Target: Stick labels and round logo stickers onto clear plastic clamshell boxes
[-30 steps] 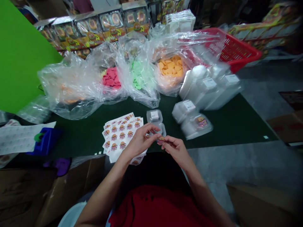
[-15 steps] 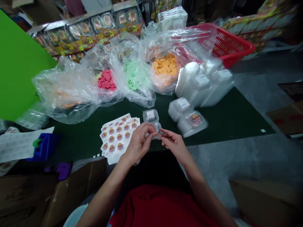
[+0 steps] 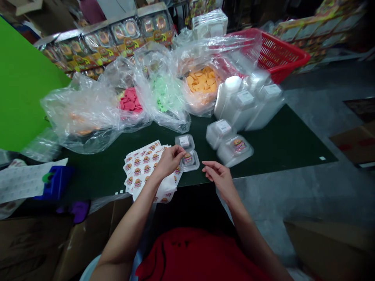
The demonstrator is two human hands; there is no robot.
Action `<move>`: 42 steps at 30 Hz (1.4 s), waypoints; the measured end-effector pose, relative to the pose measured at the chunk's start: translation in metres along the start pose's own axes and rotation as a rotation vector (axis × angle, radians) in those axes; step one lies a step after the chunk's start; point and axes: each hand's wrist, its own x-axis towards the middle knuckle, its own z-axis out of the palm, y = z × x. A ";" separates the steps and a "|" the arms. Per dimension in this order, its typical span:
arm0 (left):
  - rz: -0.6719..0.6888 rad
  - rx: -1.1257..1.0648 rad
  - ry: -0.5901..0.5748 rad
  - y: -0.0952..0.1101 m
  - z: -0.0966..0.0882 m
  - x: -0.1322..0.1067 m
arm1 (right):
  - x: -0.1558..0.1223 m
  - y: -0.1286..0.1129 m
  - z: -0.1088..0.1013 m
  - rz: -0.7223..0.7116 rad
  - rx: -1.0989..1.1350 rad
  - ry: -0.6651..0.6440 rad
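Note:
An opened clear plastic clamshell box [image 3: 191,165] lies on the table, a white label on its far half. Over its near half, my left hand [image 3: 170,160] pinches a round burger sticker [image 3: 188,157] by its edge; whether the sticker touches the plastic I cannot tell. Just right of the box hovers my right hand [image 3: 218,175], fingers slightly bent and apart, with nothing visible in them. Several sticker sheets [image 3: 143,166] printed with burger pictures lie fanned out beneath and left of my left hand.
Closed clear boxes [image 3: 236,150], one bearing a burger sticker, sit to the right. Behind them are taller stacks of boxes [image 3: 244,105] and a red basket [image 3: 281,54]. Plastic bags hold pink pieces [image 3: 131,100], green pieces [image 3: 162,95] and orange pieces [image 3: 202,80]. A blue dispenser [image 3: 57,181] stands left.
My hands have moved apart: the right drew back to the right, away from the box. The sticker between them now shows face up at my left fingertips over the box.

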 end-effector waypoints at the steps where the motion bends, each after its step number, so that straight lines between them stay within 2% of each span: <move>1: 0.000 0.007 -0.015 -0.001 -0.001 0.002 | 0.001 0.001 0.000 -0.003 -0.007 -0.002; 10: -0.018 0.101 -0.088 -0.007 -0.003 0.016 | 0.004 0.000 0.009 -0.091 -0.149 -0.017; 13: -0.018 0.120 -0.085 -0.009 -0.001 0.016 | 0.005 -0.003 0.016 -0.193 -0.258 -0.030; 17: -0.012 0.172 -0.051 -0.008 0.000 0.014 | 0.009 -0.002 0.028 -0.392 -0.548 -0.117; 20: -0.017 0.211 -0.012 -0.007 0.003 0.011 | 0.012 0.003 0.034 -0.496 -0.794 -0.132; 22: -0.023 0.196 0.037 -0.008 0.007 0.010 | 0.012 0.006 0.035 -0.513 -0.916 -0.120; 26: -0.026 0.080 0.286 -0.015 0.015 0.004 | 0.010 0.009 0.036 -0.522 -0.984 -0.083; 28: -0.034 0.008 0.382 -0.020 0.017 -0.001 | 0.010 0.010 0.041 -0.526 -0.963 -0.030; 32: -0.053 -0.099 0.433 -0.032 0.015 -0.020 | 0.018 0.018 0.060 -0.474 -1.031 0.095; 36: -0.087 -0.175 0.469 -0.047 0.009 -0.048 | 0.024 0.029 0.072 -0.436 -1.031 0.075; 39: -0.130 -0.215 0.475 -0.058 0.004 -0.066 | 0.025 0.035 0.071 -0.428 -0.960 0.079; 42: -0.151 -0.221 0.488 -0.065 0.002 -0.079 | 0.026 0.038 0.071 -0.434 -0.992 0.082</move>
